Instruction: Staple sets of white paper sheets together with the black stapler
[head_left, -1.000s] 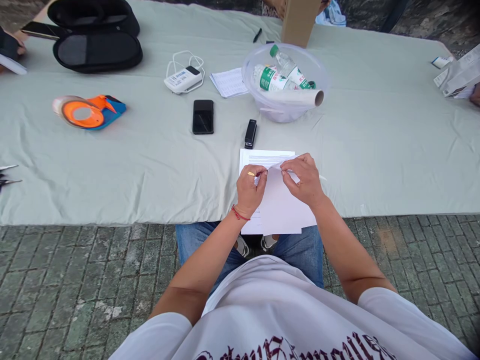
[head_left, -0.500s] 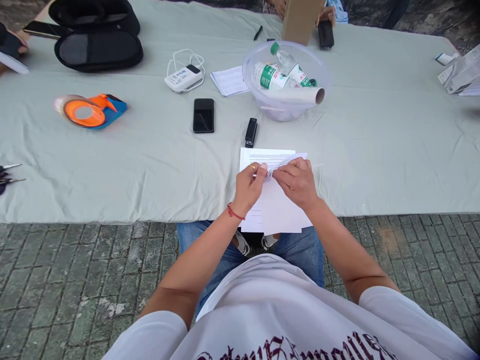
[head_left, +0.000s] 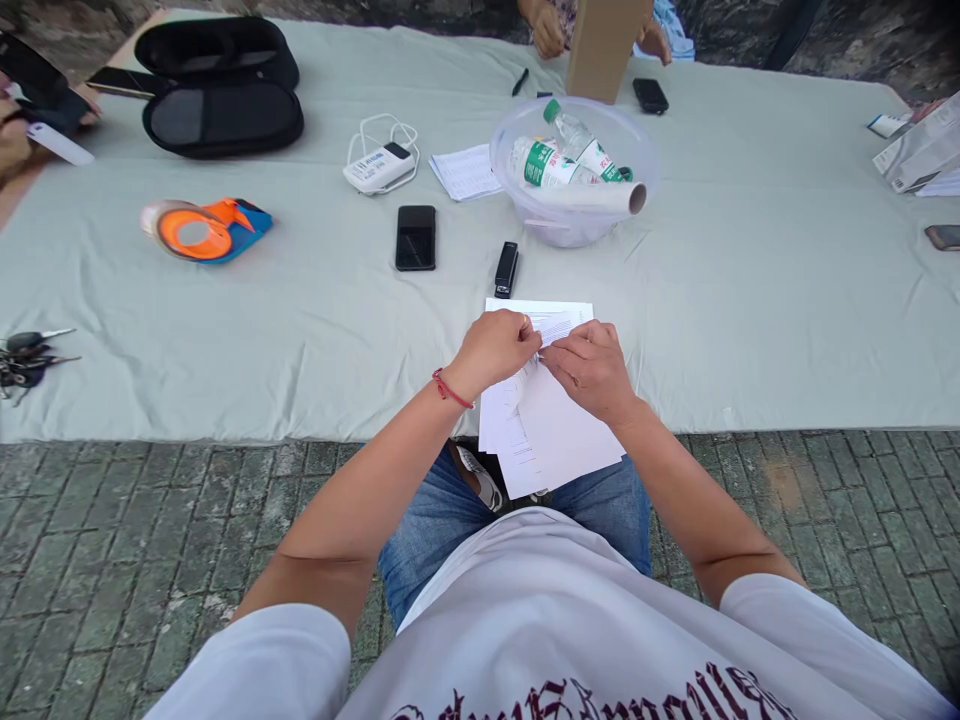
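White printed papers [head_left: 566, 430] lie in an uneven pile at the table's front edge, their lower ends sticking out over my lap. My left hand [head_left: 500, 345], with a red string bracelet at the wrist, pinches a sheet near the top of the pile. Close beside it, my right hand [head_left: 589, 365] has its fingers pressed together on the same paper. Both sets of fingertips nearly meet. Just beyond the pile stands a black stapler [head_left: 506, 270], touched by neither hand.
A black phone [head_left: 415, 238], an orange tape dispenser [head_left: 214, 230], a white power strip [head_left: 380, 168] and a plastic basin [head_left: 559, 232] with bottles lie farther back. Keys [head_left: 26, 362] are at left, an open black case [head_left: 223, 115] behind. Other people's hands show at the far edges.
My left hand has turned over, its back now upward, and the top sheets have swung askew toward me. My right hand has hardly moved. The view has shifted slightly.
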